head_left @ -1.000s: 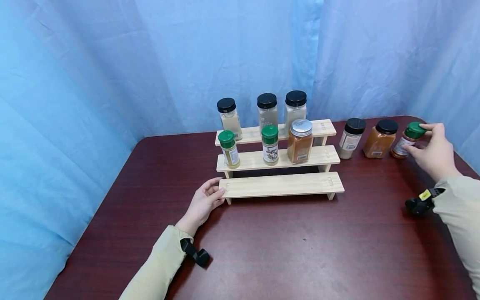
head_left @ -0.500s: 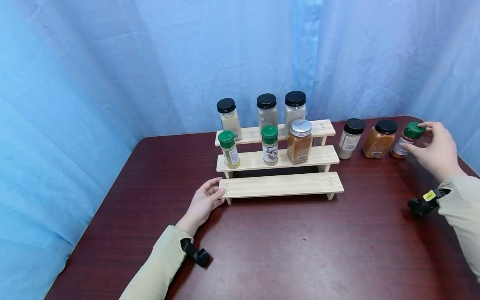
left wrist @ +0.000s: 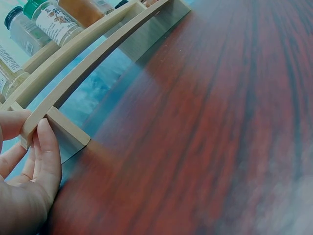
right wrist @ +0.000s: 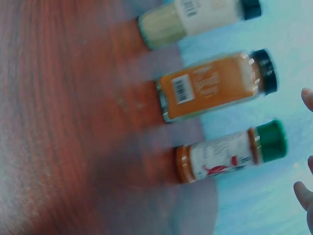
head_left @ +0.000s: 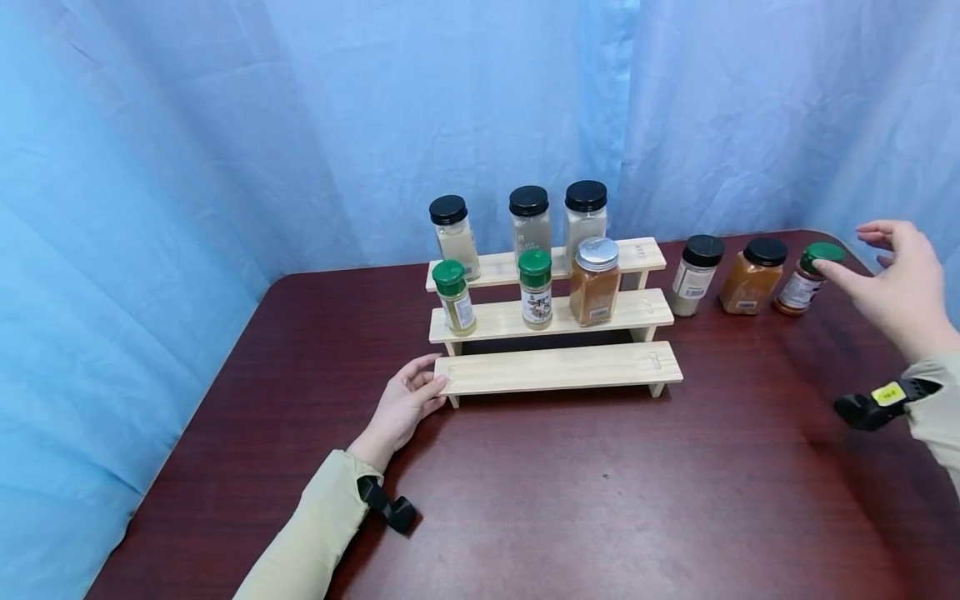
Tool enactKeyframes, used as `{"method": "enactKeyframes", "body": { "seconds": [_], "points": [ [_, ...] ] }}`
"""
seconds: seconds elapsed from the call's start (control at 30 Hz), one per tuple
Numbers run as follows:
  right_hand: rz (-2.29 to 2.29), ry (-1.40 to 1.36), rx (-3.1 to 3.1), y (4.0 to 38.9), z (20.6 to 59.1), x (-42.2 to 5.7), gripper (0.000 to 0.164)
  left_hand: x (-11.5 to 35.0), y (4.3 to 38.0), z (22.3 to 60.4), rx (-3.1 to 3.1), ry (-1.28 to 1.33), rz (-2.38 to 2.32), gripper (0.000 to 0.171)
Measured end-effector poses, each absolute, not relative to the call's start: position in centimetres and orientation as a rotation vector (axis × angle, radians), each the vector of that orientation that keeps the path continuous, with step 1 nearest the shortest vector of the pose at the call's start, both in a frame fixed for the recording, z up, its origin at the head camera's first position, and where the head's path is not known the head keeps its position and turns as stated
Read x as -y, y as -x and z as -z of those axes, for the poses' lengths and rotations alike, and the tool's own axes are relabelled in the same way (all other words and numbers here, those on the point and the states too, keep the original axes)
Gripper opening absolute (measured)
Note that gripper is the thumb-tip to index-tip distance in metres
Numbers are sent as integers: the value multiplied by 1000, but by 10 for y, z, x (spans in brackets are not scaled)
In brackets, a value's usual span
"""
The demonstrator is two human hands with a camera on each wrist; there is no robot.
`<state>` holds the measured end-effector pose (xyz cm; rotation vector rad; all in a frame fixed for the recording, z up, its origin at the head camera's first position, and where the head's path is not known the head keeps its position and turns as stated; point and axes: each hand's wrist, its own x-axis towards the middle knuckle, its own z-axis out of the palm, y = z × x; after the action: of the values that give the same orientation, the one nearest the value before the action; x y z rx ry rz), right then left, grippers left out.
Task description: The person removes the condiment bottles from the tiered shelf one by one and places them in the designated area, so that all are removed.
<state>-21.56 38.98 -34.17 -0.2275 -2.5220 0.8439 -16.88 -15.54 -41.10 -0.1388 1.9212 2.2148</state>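
Observation:
A three-tier wooden spice rack (head_left: 558, 369) stands on the table. My left hand (head_left: 397, 406) pinches the left end of its lowest shelf between thumb and fingers; the left wrist view shows this grip up close. On the far right is a small green-capped spice bottle (head_left: 800, 287) with a white label and reddish-brown contents, upright on the table. My right hand (head_left: 903, 287) hovers beside it, fingers spread and holding nothing. In the head view the thumb tip overlaps the green cap (right wrist: 272, 141), but the right wrist view shows the fingertips apart from it.
Black-lidded jars, one orange (head_left: 752, 279) and one pale (head_left: 695, 279), stand left of the green-capped bottle. Three black-lidded jars line the top shelf (head_left: 495, 268). Two green-capped bottles and a silver-lidded orange jar (head_left: 596, 283) occupy the middle shelf. Blue curtains (head_left: 360, 125) hang behind.
My right hand has let go of the green-capped bottle and drawn back to the right, its fingers spreading. The bottle stays on the table. My left hand keeps its hold on the rack.

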Motion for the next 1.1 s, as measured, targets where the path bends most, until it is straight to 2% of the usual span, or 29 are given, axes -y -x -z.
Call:
{"method": "enactKeyframes", "body": {
  "seconds": [0.33, 0.57, 0.7, 1.1],
  "points": [
    [-863, 112, 2564, 197, 306, -361, 55, 156, 169, 412, -1915, 135, -2210, 50],
    [-930, 17, 2579, 190, 297, -338, 50, 156, 169, 412, -1910, 126, -2211, 49],
    [-1048, -126, 2560, 189, 294, -321, 46, 156, 168, 412, -1904, 126, -2210, 49],
    [-1143, -630, 2538, 194, 285, -252, 61, 156, 169, 411, -1895, 126, -2224, 49]
  ]
}}
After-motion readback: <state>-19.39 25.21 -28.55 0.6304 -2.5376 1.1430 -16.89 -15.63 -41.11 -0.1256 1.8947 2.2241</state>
